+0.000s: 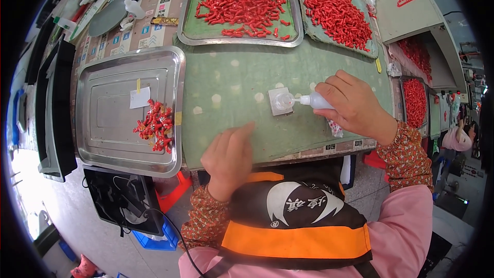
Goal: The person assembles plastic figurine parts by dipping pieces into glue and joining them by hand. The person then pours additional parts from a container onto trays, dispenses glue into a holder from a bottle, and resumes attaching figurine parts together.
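Note:
My right hand (352,105) is closed around a small translucent squeeze bottle (321,101). The bottle lies nearly sideways, its thin nozzle pointing left at a little clear round dish (282,101). Under that dish is a white square piece (274,92) on the green table cover (221,74). I cannot tell whether the nozzle touches the dish. My left hand (229,157) hovers near the front edge of the table, left of the dish. Its fingers are bent and smeared by motion, and nothing shows in them. A small patterned packet (335,128) lies just below my right hand.
A metal tray (85,123) at left holds a pile of painted red figures (157,126) and a paper note (140,98). Heaps of small red pieces (236,0) fill two trays at the back. White bottles (135,8) stand far left; a box (406,7) stands far right.

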The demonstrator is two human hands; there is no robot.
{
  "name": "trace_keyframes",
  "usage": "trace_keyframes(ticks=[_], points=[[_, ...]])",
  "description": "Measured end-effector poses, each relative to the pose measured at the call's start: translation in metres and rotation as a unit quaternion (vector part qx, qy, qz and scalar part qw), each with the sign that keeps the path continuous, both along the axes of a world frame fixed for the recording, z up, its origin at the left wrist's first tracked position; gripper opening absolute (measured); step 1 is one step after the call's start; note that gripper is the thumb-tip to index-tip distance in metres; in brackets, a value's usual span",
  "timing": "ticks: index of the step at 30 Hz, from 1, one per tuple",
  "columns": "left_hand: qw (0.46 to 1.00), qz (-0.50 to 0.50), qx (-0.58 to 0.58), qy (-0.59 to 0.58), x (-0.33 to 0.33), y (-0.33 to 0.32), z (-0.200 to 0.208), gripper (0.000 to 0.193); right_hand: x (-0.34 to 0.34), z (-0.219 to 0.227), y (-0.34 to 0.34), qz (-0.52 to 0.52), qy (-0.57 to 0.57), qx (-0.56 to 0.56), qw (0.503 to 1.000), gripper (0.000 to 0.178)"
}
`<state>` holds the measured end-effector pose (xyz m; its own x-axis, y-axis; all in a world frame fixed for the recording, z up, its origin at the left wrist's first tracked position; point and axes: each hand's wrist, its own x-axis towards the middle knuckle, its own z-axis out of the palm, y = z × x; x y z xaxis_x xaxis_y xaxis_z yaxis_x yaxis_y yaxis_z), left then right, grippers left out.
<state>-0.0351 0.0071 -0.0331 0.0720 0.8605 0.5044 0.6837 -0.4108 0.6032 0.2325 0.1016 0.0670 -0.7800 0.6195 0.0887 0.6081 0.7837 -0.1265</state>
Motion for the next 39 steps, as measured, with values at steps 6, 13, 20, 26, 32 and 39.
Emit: trace_keyframes(ticks=[6,13,20,26,32,39], points=[[1.0,0.0,0.009,0.002,0.0,0.001,-0.002,0.033,-0.001,-0.001,-0.001,0.015,-0.021,0.019,0.999,0.044],[1.0,0.0,0.01,0.004,0.0,0.0,-0.003,0.036,-0.004,0.0,-0.004,0.015,-0.045,0.024,0.999,0.048],[1.0,0.002,-0.007,0.007,0.0,-0.001,0.001,0.029,-0.005,0.001,-0.002,0.004,-0.037,0.014,0.999,0.046],[1.0,0.003,-0.006,0.0,0.001,0.001,0.002,0.029,0.004,-0.007,0.011,-0.036,0.069,-0.124,0.989,0.038],[1.0,0.012,-0.001,0.02,-0.002,0.0,0.009,0.031,-0.015,0.001,0.034,-0.079,0.191,-0.281,0.937,0.032],[1.0,0.01,-0.006,0.027,-0.001,-0.004,0.001,0.038,-0.086,0.0,0.099,-0.058,0.294,-0.273,0.914,0.032]])
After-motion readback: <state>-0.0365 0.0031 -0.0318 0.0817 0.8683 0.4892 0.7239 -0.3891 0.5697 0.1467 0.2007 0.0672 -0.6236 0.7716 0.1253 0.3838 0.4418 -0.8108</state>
